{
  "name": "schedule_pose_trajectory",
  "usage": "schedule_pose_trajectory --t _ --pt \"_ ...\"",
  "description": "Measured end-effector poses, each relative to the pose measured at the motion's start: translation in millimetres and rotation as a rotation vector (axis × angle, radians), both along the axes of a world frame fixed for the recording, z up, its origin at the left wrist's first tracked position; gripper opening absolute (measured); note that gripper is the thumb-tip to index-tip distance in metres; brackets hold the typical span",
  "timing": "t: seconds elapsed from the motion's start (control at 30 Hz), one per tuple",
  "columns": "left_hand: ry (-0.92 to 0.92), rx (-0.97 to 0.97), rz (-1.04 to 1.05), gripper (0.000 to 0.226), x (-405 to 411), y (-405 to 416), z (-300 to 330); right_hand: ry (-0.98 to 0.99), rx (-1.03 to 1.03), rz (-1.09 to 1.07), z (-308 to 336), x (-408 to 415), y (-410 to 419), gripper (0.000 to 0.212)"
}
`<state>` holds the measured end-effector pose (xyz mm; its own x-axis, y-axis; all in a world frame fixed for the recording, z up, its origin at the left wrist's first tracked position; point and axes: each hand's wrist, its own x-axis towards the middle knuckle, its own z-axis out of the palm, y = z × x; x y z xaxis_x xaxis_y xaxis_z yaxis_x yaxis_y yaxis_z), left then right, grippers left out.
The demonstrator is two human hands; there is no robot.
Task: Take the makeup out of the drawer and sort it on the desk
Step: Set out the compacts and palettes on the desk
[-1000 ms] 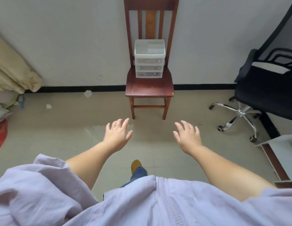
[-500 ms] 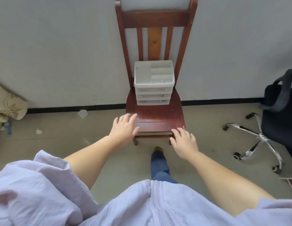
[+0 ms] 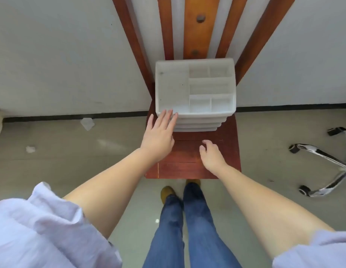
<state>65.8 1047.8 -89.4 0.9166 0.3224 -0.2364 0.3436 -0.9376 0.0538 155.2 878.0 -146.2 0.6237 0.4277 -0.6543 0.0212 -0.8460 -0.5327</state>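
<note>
A white plastic drawer organiser (image 3: 195,88) stands at the back of a red-brown wooden chair seat (image 3: 189,167), against the chair's back slats. Its top tray is split into several compartments with nothing in them. Below the tray the drawer fronts (image 3: 199,124) are pushed in, and no makeup shows. My left hand (image 3: 158,136) has its fingers straight, the tips touching the organiser's front left corner. My right hand (image 3: 210,155) hovers over the seat in front of the drawers, fingers loosely curled and holding nothing.
The chair stands against a white wall (image 3: 62,55) with a black skirting. An office chair's chrome wheeled base (image 3: 326,161) is on the floor to the right. Scraps of white paper (image 3: 87,123) lie on the floor to the left. My feet are just before the seat.
I have walked up to the chair, which now fills the view. My left hand has moved forward onto the organiser's corner. My right hand has come over the seat.
</note>
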Motion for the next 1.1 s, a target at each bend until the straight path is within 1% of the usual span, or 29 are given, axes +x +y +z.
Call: schedule_pose_trajectory --t 0.03,0.07,0.13,0.17,0.2,0.3,0.37,0.43,0.53,0.7,0.83,0.9,0.97,1.03,1.07,1.1 --pt "-0.015 0.007 -0.011 0.072 0 4 -8 0.079 0.027 -0.127 -13 2 10 0.042" --pt "-0.047 0.017 -0.033 0.074 -1 9 -16 0.187 0.08 -0.303 -26 4 21 0.04" --pt "-0.144 0.04 -0.094 0.076 -2 17 -30 0.436 0.25 -0.708 -51 8 43 0.035" --pt "-0.191 0.045 -0.121 0.076 -4 20 -37 0.526 0.34 -0.875 -62 11 52 0.035" --pt "-0.229 0.046 -0.14 0.076 -5 23 -42 0.583 0.411 -0.99 -72 14 61 0.037" --pt "-0.301 0.052 -0.158 0.074 -3 26 -56 0.683 0.537 -1.162 -89 29 87 0.039" --pt "-0.335 0.058 -0.151 0.073 -1 22 -60 0.75 0.613 -1.35 -91 36 96 0.032" --pt "-0.357 0.062 -0.142 0.073 1 19 -62 0.772 0.607 -1.461 -91 36 97 0.03" --pt "-0.342 0.071 -0.139 0.075 1 19 -60 0.777 0.573 -1.476 -89 26 83 0.039" --pt "-0.283 0.066 -0.136 0.071 1 18 -54 0.814 0.563 -1.512 -89 -12 44 0.033" --pt "-0.259 0.043 -0.103 0.064 0 14 -51 0.822 0.494 -1.383 -90 -38 12 0.042" --pt "-0.252 0.044 -0.096 0.065 0 15 -49 0.853 0.444 -1.237 -86 -43 0 0.042" --pt "-0.265 0.05 -0.108 0.064 -4 16 -48 0.829 0.311 -0.991 -76 -41 -7 0.038" --pt "-0.301 -0.006 -0.24 0.062 -15 10 -51 0.68 0.174 -0.649 -61 -28 -10 0.031" --pt "-0.287 -0.058 -0.348 0.06 -22 4 -56 0.569 0.157 -0.488 -53 -19 -10 0.029" --pt "-0.231 -0.12 -0.452 0.059 -28 -1 -61 0.444 0.165 -0.353 -46 -9 -9 0.029"
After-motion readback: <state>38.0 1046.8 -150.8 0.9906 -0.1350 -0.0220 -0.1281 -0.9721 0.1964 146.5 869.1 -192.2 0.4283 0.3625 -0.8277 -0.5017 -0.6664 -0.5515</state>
